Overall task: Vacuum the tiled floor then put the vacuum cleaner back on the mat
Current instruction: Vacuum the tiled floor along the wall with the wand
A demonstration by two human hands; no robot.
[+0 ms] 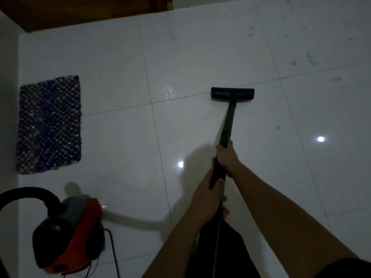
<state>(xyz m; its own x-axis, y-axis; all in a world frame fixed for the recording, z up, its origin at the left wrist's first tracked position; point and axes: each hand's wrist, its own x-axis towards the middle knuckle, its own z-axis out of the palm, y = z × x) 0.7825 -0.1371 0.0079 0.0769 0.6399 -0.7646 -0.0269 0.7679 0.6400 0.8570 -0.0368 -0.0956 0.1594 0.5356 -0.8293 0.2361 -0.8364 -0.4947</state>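
A black vacuum wand [229,119] slants away from me, and its flat floor head [232,94] rests on the white tiled floor [120,137] at a grout line. My right hand [226,157] grips the wand higher up. My left hand [207,197] holds it lower down, nearer my body. The red and black canister vacuum cleaner [68,235] sits on the tiles at the lower left, its black hose [26,191] arching off the left edge. A blue patterned woven mat [49,125] lies flat at the left by the wall, with nothing on it.
Dark dust and hair specks [312,59] are scattered over the tiles at the upper right. A black power cord [112,249] trails from the canister toward the bottom edge. A white wall [8,97] runs along the left, and a brown wooden door [80,11] stands at the top.
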